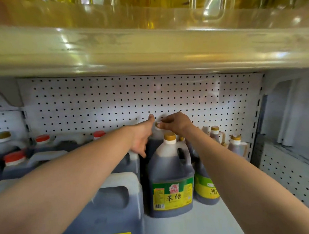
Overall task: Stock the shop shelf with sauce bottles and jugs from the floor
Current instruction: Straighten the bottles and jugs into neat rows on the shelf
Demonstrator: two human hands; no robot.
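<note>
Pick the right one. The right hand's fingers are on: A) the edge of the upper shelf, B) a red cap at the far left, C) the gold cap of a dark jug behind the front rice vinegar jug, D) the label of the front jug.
C: the right hand pinches a gold cap on the rear jug, behind the front rice vinegar jug.

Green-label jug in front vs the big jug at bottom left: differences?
The green-label jug has a gold cap and a rounded body; the big jug is squarer and bulkier, with a yellow label and its cap hidden. No hand touches the green-label jug. Both hold dark liquid and have handles.
</note>
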